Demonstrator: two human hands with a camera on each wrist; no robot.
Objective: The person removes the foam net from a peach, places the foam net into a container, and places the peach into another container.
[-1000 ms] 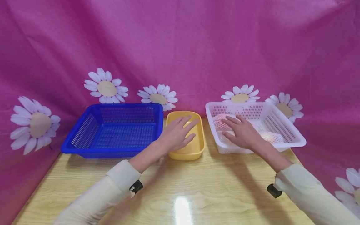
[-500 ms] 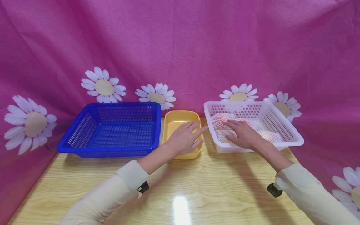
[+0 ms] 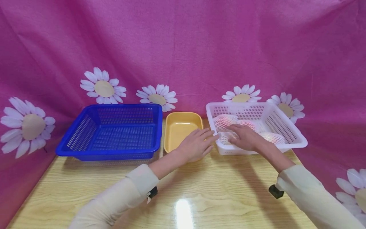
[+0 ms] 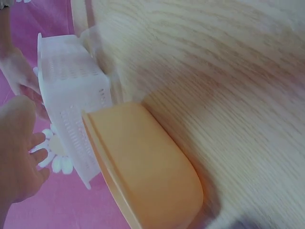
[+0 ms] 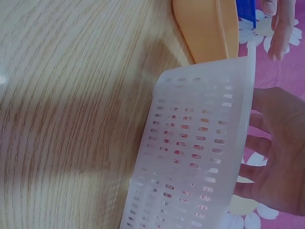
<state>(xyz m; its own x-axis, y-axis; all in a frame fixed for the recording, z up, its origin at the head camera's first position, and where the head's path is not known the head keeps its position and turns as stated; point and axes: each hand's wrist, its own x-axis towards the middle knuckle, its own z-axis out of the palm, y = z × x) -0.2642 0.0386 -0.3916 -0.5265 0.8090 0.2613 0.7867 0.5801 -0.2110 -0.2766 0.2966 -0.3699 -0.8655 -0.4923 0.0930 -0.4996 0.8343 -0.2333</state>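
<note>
In the head view my right hand (image 3: 245, 138) reaches over the near rim of a white slotted plastic basket (image 3: 299, 143), fingers spread and lightly bent. Pinkish round things in white foam nets lie inside it: one at the back left (image 3: 225, 121), another beside it partly behind my fingers (image 3: 248, 124), others nearer the front (image 3: 273, 138). The right wrist view has the fingers (image 5: 259, 143) dipping past the rim, holding nothing visible. My left hand (image 3: 197, 144) hovers empty above the yellow tray's (image 3: 178, 132) right front corner, fingertips right at the basket's left rim.
A blue slotted basket (image 3: 108, 156) stands to the left, with the yellow tray between it and the white basket. All rest on a wood-grain table (image 3: 217, 194). A magenta cloth with printed daisies (image 3: 183, 57) hangs close behind them.
My left hand has moved right, from above the yellow tray to the white basket's left rim. My right hand has sunk slightly lower into the white basket.
</note>
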